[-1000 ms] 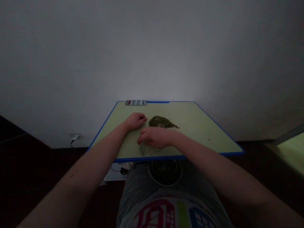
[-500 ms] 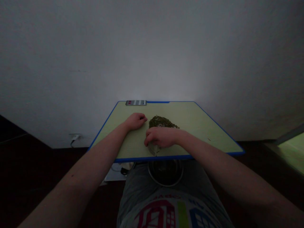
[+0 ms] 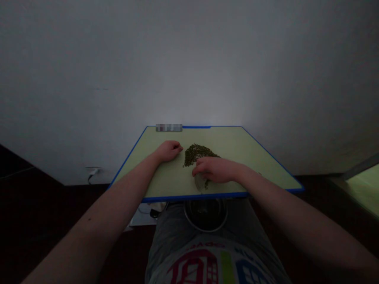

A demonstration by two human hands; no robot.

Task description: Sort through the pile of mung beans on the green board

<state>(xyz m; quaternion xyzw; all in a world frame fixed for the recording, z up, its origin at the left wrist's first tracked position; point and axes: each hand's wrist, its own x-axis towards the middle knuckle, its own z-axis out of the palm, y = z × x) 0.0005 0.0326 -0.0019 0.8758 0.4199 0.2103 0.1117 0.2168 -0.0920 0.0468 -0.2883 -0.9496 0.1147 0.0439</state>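
Observation:
My left hand rests on the table in a loose fist, just left of a pile of small dark green grains or beans. Nothing shows between its fingers. My right hand is closed on a clear, round-edged piece, perhaps a plastic lid or shallow cup; its full shape is hidden by the hand. The piece is tilted near the table's front edge, with a few grains beside or in it. The right hand covers the near right side of the pile.
The pale table has a blue rim and stands against a grey wall. A pixelated flat phone-like object lies at its back left edge. Below the front edge, a metal bowl sits on my lap. A plug is in the wall at left.
My right hand has moved to the right with the clear piece, uncovering more of the pile's near left side. My left hand has stayed nearly still.

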